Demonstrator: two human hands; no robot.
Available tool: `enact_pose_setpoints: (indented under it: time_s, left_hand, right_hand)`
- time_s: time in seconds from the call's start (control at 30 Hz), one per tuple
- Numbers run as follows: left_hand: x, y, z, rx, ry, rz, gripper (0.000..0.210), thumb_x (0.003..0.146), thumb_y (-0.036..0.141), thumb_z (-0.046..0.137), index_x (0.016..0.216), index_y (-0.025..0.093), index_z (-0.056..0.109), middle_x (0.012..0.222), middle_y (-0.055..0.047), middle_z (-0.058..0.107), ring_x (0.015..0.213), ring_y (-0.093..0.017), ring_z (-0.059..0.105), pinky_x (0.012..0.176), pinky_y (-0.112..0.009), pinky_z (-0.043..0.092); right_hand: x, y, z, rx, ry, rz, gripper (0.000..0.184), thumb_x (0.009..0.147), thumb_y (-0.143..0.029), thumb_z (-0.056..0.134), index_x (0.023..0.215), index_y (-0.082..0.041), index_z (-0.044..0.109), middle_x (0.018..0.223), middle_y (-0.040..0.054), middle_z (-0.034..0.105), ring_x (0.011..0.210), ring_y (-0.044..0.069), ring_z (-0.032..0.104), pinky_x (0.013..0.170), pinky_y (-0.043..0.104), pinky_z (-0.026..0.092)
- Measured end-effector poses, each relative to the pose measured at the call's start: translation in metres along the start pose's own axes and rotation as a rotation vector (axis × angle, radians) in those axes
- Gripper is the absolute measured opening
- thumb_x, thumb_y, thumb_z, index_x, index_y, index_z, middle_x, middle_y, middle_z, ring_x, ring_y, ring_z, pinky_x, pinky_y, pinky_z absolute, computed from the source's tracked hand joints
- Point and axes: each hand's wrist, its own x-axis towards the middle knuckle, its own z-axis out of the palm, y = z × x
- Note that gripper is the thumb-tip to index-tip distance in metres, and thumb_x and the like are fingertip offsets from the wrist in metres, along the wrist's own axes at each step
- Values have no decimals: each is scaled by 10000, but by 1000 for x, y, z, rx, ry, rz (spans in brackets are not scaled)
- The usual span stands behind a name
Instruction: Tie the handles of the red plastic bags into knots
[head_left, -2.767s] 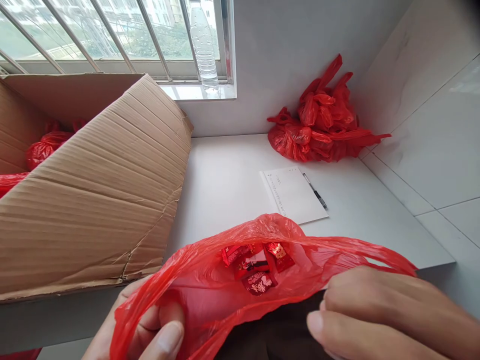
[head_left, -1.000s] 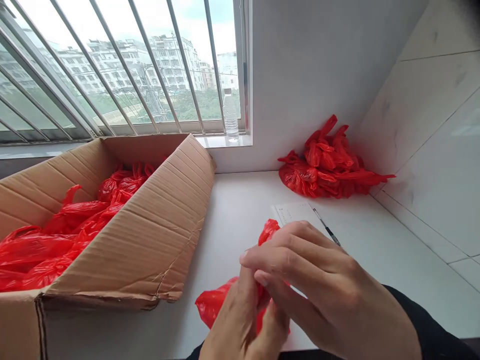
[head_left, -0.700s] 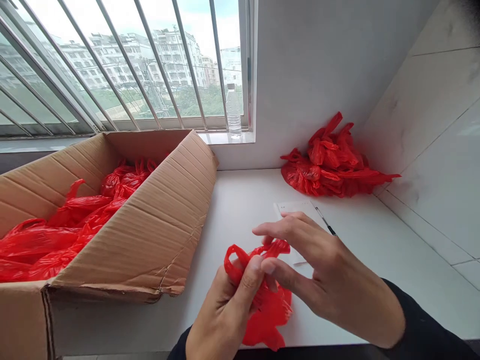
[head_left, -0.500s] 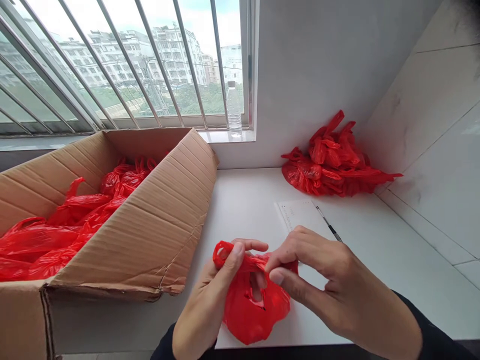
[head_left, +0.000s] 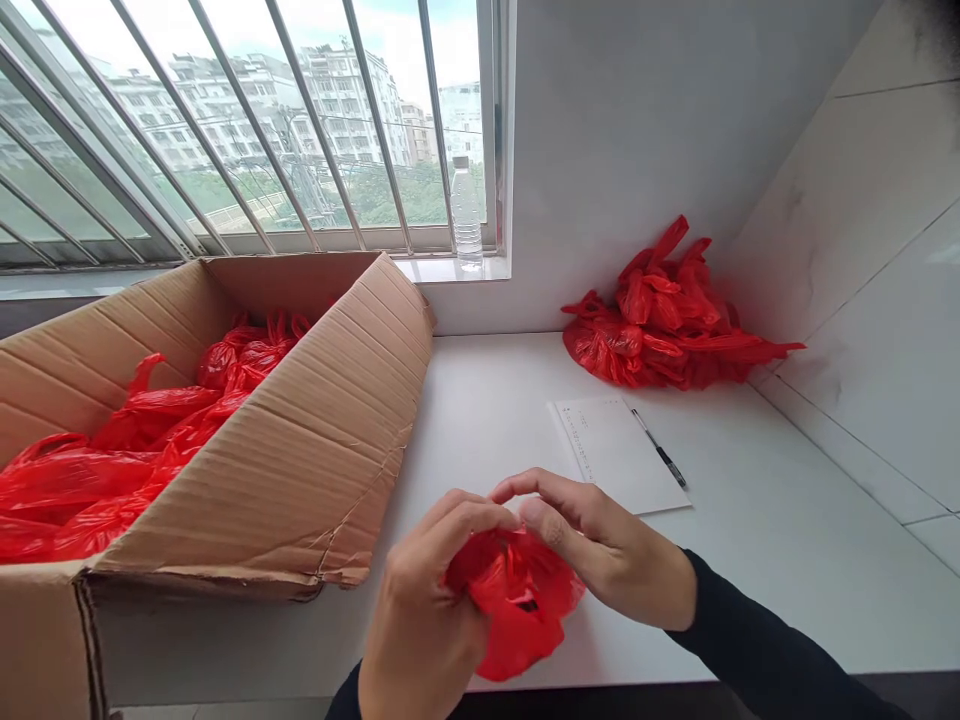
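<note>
A red plastic bag (head_left: 525, 620) hangs between my two hands above the near edge of the white table, with a small dark gap in its front. My left hand (head_left: 435, 590) is closed on the bag's left side, fingers curled over its top. From the right, my right hand (head_left: 592, 540) grips the upper rim, thumb and fingers pinched on the plastic. The fingertips of both hands nearly meet at the top of the bag. What lies inside the bag is hidden.
On the left stands an open cardboard box (head_left: 300, 470) holding several red bags (head_left: 135, 470). A heap of red bags (head_left: 660, 330) lies in the back right corner. A notebook (head_left: 622, 460) and a pen (head_left: 660, 450) lie on the table (head_left: 787, 560); a plastic bottle (head_left: 466, 215) stands on the windowsill.
My right hand has moved left and away from the notebook, uncovering it. My left hand has turned over, its fingers now across the bag's top; the handle loop by the left thumb no longer shows.
</note>
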Motion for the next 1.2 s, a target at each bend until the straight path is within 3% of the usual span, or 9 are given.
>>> enact_pose_setpoints:
  time_s: [0.13,0.2,0.27,0.47,0.67,0.77,0.87,1.0,1.2]
  left_hand:
    - [-6,-12,7,147,156,217,334,881,25,558,1100,250,672,1048,-30,634,917,-125,656,759,-198,531]
    - [-7,-15,7,175,147,242,395,897,22,545,1175,278,661,1105,-30,607,953,-117,658,784,-180,535]
    - [-8,-18,6,204,94,246,473,916,16,505,1268,310,622,1183,-27,591,1018,-114,650,850,-171,531]
    - [-31,-37,-4,330,-21,191,530,976,124,477,1475,294,426,1429,-37,520,1276,-173,535,1067,-244,447]
    - [-83,-75,-28,409,30,64,485,967,109,471,1428,260,492,1406,-43,569,1286,-182,538,1097,-263,422]
    - [-91,-80,-26,337,69,-42,444,970,128,480,1374,299,547,1361,-23,613,1239,-183,583,1037,-271,484]
    - [-85,-72,-10,296,101,-8,430,973,139,462,1346,320,575,1376,-18,597,1287,-214,538,1065,-347,471]
    - [-79,-71,22,408,17,107,491,987,224,448,1476,258,430,1539,-68,435,1442,-285,354,1156,-465,375]
    - [-84,-100,56,803,-177,266,589,949,166,475,1522,165,337,1577,-95,381,1477,-263,301,1208,-456,268]
  right_hand:
    - [4,12,2,225,-136,26,287,1007,-400,471,1187,-194,557,687,-62,449,567,93,360,540,234,344]
    - [5,14,1,212,-130,0,241,991,-380,508,1050,-167,603,732,-38,501,615,97,419,585,244,380]
    - [4,10,-1,108,-34,-29,227,995,-351,503,976,-158,620,803,-4,579,718,120,517,692,273,436]
    - [-15,4,-9,-209,173,-61,169,985,-281,518,968,-213,673,914,1,691,871,150,622,821,303,465]
    - [-49,47,-30,-326,226,223,246,990,-390,502,918,-238,681,831,1,683,832,185,629,667,315,443]
    - [-53,57,-32,-301,280,301,288,997,-456,471,920,-240,646,857,6,672,861,196,630,699,329,462]
    - [-49,47,-20,-207,415,289,260,1009,-478,439,1003,-257,577,1110,29,667,1043,205,627,884,369,494]
    - [-45,45,20,-143,499,178,199,1042,-412,366,1109,-270,487,1407,70,545,1305,212,512,1091,446,424]
    - [-45,103,77,-540,406,-73,274,1006,-201,392,1270,-233,458,1533,80,435,1474,256,286,1167,536,366]
